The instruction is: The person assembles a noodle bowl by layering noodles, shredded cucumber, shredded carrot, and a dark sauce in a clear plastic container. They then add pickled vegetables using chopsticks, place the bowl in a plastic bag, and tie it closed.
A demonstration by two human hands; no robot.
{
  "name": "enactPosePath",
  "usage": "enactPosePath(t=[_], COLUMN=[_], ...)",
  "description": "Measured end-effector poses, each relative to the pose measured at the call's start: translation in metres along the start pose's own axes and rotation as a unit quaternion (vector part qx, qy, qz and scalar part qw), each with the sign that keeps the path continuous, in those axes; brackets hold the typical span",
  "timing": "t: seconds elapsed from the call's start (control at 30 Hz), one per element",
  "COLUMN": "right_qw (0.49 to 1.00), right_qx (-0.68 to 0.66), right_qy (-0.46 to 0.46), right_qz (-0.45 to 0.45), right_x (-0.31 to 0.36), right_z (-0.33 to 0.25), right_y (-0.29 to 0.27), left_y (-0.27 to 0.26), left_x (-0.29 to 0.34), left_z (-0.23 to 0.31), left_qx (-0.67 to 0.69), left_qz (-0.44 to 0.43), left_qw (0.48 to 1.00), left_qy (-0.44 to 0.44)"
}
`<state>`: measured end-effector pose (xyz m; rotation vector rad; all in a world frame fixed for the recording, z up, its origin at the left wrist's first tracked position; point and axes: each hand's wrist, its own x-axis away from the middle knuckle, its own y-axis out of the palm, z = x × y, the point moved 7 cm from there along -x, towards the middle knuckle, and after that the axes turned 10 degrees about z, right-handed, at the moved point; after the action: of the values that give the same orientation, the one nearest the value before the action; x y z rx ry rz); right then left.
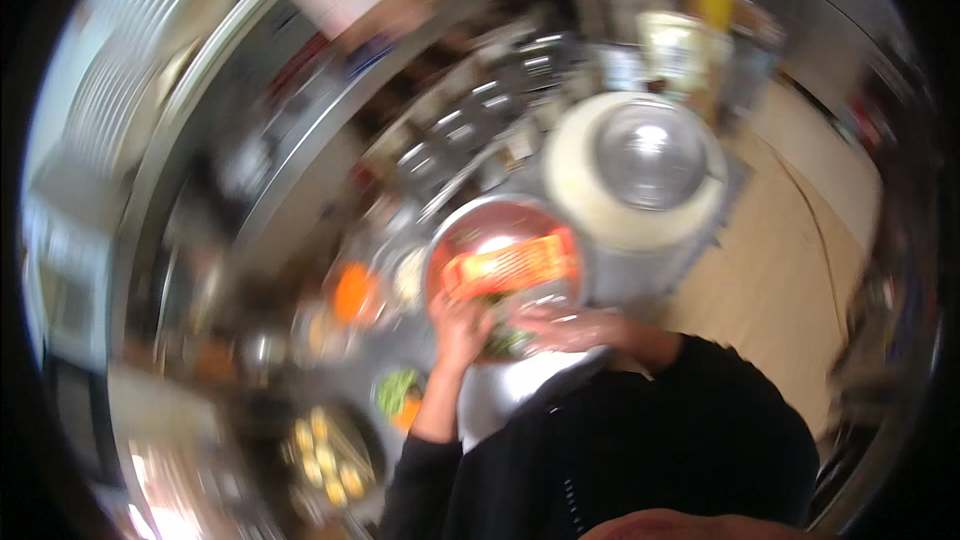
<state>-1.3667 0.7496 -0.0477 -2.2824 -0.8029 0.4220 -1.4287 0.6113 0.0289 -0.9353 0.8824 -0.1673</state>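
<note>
A wide steel bowl point(432, 270) stands in front of me. Across it lies a flat orange thing point(515, 265) with a pale pattern, perhaps a plastic grater; motion blur hides its exact kind. My left hand point(462, 325) is closed at its left end, by the bowl's near left rim. Over the near side of the bowl reaches my right hand point(570, 328), apparently in a clear plastic glove; its fingers point left and are smeared. Below the fingers show some green bits point(508, 342), perhaps chopped vegetable.
Left of the bowl sit containers of orange food point(357, 293), whitish food point(409, 277) and green food point(398, 392). A dark pan point(372, 440) holds several yellowish pieces. A large pale round vessel with a metal lid point(652, 157) stands right of the bowl. Metal containers point(455, 130) line the back.
</note>
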Motion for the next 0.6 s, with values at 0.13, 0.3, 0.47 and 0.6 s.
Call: enactPosePath(t=[0.13, 0.3, 0.47, 0.6], right_qw=[0.997, 0.929, 0.832, 0.807], right_qx=[-0.050, -0.363, -0.544, -0.578], right_qy=[0.014, 0.057, 0.087, 0.119], right_qz=[0.055, 0.048, 0.061, -0.010], right_x=[0.012, -0.018, -0.041, -0.066], right_z=[-0.001, -0.020, -0.022, -0.009], right_y=[-0.016, -0.027, -0.029, 0.004], left_y=[0.011, -0.009, -0.010, -0.014], left_x=[0.018, 0.023, 0.059, 0.082], left_z=[-0.008, -0.008, -0.042, -0.051], left_qx=[0.015, 0.004, 0.205, 0.235], left_qz=[-0.044, 0.102, 0.108, 0.084], left_qw=[0.998, 0.993, 0.941, 0.939], left_qy=[-0.038, -0.051, -0.247, -0.239])
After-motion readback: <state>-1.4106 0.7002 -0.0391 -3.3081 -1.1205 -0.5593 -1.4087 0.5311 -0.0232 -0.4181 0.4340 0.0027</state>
